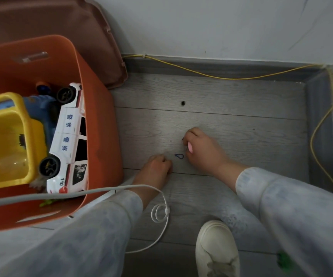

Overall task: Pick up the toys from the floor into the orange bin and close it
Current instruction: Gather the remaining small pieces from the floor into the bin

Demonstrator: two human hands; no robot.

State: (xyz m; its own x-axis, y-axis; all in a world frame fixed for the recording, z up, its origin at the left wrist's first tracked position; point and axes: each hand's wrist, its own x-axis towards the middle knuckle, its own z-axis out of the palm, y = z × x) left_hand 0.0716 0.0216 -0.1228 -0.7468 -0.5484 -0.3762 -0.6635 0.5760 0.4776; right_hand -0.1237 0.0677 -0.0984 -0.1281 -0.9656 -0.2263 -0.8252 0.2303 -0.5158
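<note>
The orange bin (99,108) stands open at the left, holding a white police car (67,136), a yellow bucket (7,136) and a blue toy (39,104). Its brown lid (93,37) leans against the wall behind it. My right hand (203,150) rests on the floor, fingers curled around a small pink piece (190,147), with a tiny black bit at its fingertips. My left hand (157,166) is fisted on the floor; whether it holds anything is hidden. A small blue loop (179,156) lies between the hands. A small black piece (183,103) lies farther off.
A yellow cable (221,75) runs along the skirting and down the right wall. A white cord (161,212) hangs in front of me across the bin's near rim. My white shoe (215,248) is planted at the bottom. Walls close in the far and right sides.
</note>
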